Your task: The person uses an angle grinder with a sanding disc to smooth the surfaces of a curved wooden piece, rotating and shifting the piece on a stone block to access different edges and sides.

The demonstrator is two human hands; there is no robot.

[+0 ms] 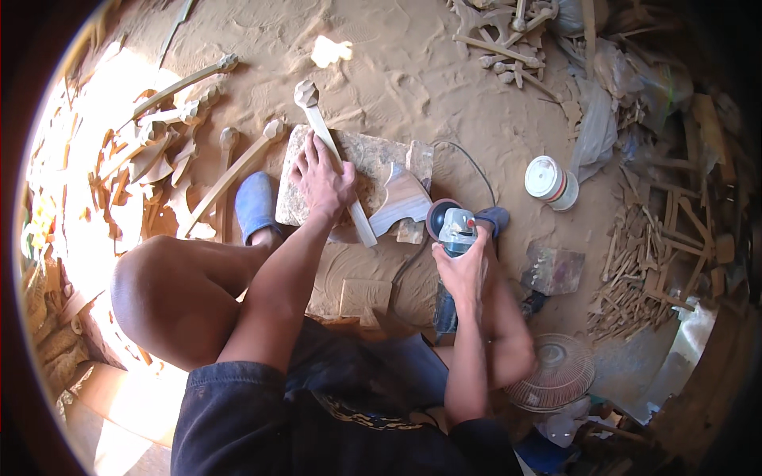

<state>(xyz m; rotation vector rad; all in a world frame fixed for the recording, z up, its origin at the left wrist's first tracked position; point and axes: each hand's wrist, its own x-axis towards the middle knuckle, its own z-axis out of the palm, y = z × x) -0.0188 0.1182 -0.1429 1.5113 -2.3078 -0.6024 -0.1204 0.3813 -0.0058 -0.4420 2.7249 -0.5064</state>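
Note:
My left hand (324,178) presses down over a squared wooden post (320,123), its thumb along one side and its fingers on the other. The post has a faceted knob at its far end and lies slantwise across a low, worn block (295,194). On the block's right part rests a curved, flat wooden piece (403,200), apart from my left hand. My right hand (464,274) is wrapped round an angle grinder (458,230), whose round disc (436,216) is just right of the block. Whether the disc spins I cannot tell.
Several knobbed posts (246,163) and carved pieces lie on the sandy floor at left. A lidded tub (546,179) stands at right, with a heap of wood sticks (635,274) beyond it. A cord (480,170) curves behind the grinder. A round wire guard (556,369) lies near my right knee.

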